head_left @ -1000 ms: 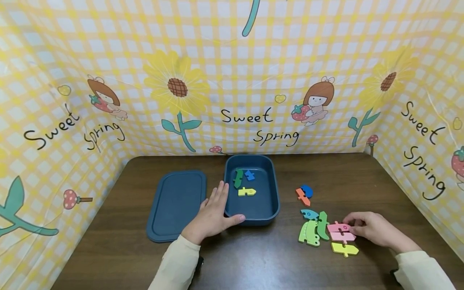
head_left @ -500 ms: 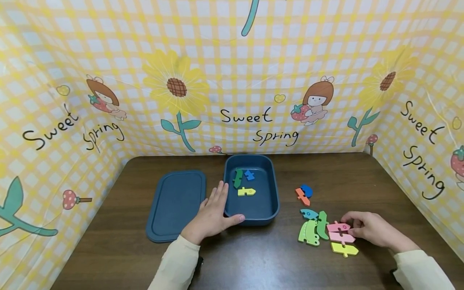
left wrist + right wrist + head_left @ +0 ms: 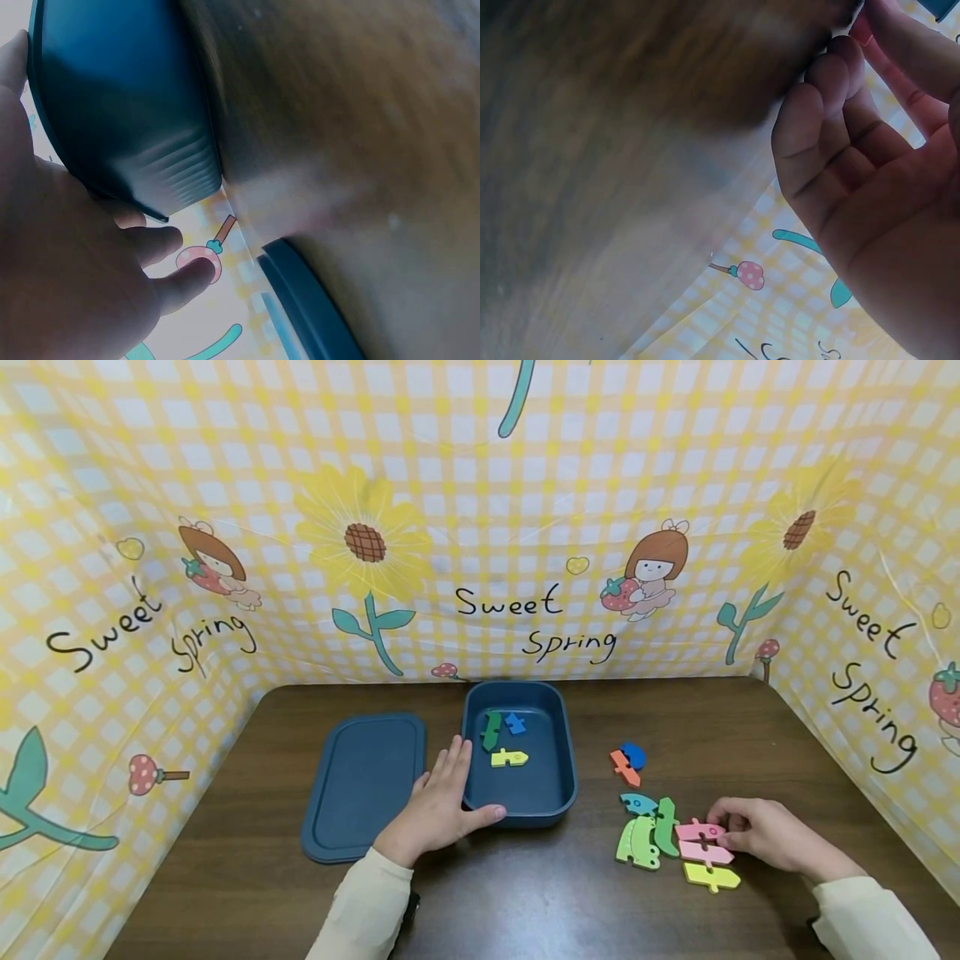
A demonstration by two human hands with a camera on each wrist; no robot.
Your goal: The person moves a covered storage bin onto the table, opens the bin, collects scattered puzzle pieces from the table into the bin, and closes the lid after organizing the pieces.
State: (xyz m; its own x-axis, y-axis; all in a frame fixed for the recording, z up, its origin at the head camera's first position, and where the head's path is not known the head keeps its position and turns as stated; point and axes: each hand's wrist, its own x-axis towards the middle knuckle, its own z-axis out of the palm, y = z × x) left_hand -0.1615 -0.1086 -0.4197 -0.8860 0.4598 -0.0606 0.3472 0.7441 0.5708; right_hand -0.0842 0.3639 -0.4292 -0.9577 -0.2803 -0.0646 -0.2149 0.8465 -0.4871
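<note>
My left hand [image 3: 435,806] rests with fingers spread along the left rim of a dark blue box [image 3: 536,793], its thumb at the near edge. In the left wrist view the fingers lie against the box's wall [image 3: 135,112]. Inside the box are a green puzzle piece [image 3: 491,730], a small blue piece [image 3: 515,723] and a yellow piece [image 3: 509,758]. At the right, my right hand [image 3: 765,833] pinches the tip of a pink puzzle piece [image 3: 696,832] between thumb and index finger. Just below it lie a second pink piece [image 3: 705,853] and a yellow arrow-shaped piece [image 3: 712,877].
Left of the box lies its dark blue lid [image 3: 365,789]. Beside the pink pieces are light green pieces [image 3: 639,843], a green piece [image 3: 666,828] and a teal one [image 3: 637,803]. An orange piece [image 3: 625,767] and a dark blue one [image 3: 635,754] lie farther back.
The pinched pink piece has shifted slightly away from the lower pink piece, widening the gap between them. The left hand stays on the box.
</note>
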